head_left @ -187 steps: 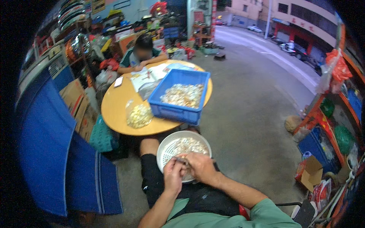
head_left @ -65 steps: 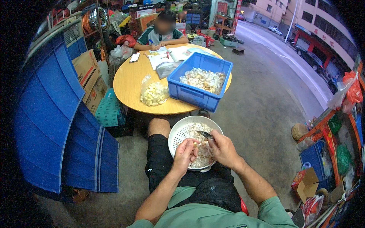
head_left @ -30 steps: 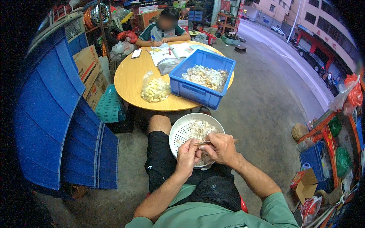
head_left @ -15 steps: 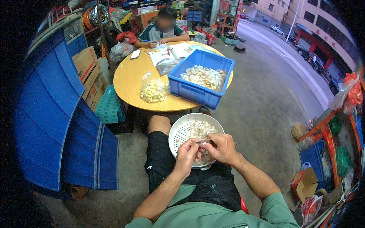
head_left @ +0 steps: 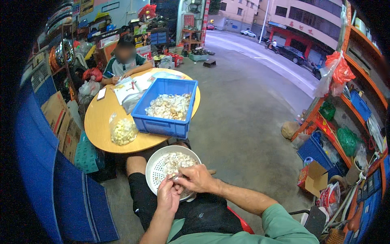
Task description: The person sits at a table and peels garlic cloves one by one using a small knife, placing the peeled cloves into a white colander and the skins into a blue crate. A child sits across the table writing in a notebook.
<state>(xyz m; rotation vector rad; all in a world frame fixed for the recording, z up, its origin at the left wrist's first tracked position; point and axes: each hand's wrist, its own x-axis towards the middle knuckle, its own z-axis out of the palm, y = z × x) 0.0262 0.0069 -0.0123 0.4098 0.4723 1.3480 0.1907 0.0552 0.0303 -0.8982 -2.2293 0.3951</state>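
Note:
A white round colander [head_left: 150, 169] rests on my lap, with small pale pieces [head_left: 178, 160] and papery bits inside. Over its near side my left hand [head_left: 167, 195] and my right hand [head_left: 199, 179] meet, fingertips pinched together. Between them is a small, thin, dark and shiny thing [head_left: 176, 177], too small to name. Both hands are closed; fingers hide most of what they hold. Beyond the colander, on the table, lies a clear bag of pale yellow peeled cloves [head_left: 124, 132], which look like garlic. Beside it stands a blue plastic crate [head_left: 160, 128] full of whitish and brown skins or cloves.
Across the round wooden table [head_left: 97, 128], a person [head_left: 126, 61] writes in open books. A white phone [head_left: 101, 94] lies near them. Blue panels [head_left: 36, 162] rise at my left. Orange shelving [head_left: 319, 116] and an open carton [head_left: 315, 179] stand at the right; a street lies beyond.
My view has turned right and up, so the table, crate and colander appear further left and lower. My hands stay together over the colander, still pinching the small thing.

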